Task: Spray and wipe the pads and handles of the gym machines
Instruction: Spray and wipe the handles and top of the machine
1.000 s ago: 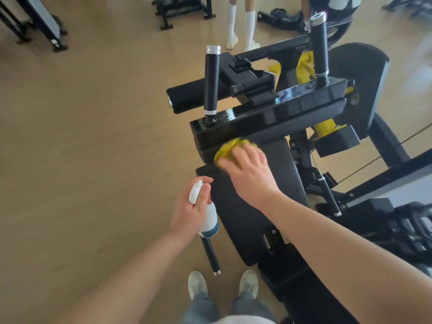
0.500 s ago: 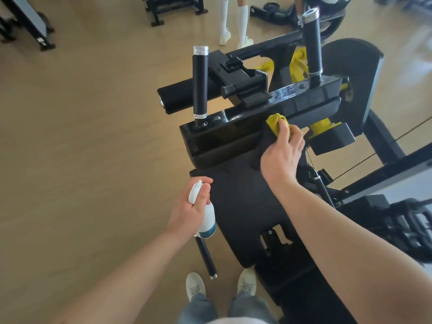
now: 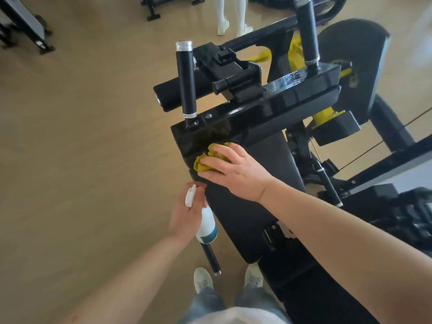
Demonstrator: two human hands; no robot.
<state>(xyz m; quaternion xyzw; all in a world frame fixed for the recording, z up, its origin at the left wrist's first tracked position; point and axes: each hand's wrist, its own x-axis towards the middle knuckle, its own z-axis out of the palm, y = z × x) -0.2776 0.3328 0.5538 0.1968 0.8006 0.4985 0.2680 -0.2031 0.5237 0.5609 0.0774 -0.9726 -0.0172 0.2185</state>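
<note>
Since half a second ago the right hand [image 3: 236,171] has swept the yellow cloth [image 3: 205,160] back from the end below the right upright handle [image 3: 308,31] to the near-left corner of the glossy black pad [image 3: 233,129], just under the left upright handle [image 3: 186,80]. Its fingers lie spread and fairly flat over the bunched cloth, pressing it onto the pad's front face where this meets the long textured pad [image 3: 245,211] below. The left hand [image 3: 184,216] has hardly shifted: it grips the white spray bottle [image 3: 207,226] by the neck, a finger at the trigger, nozzle up, held low beside the long pad and apart from the cloth. This looks like the wiping half of the job on this pad, with both upright handles and the roller pad [image 3: 168,92] probably yet to be done. To do it well, keep the palm flat so the cloth covers a wide band, overlap each pass, and carry the stroke right over the corner and edge, where a bunched cloth tends to skip. Opening the cloth out would give more clean surface. Whether any wet film remains on the pad cannot be told, as its gloss hides it.
</note>
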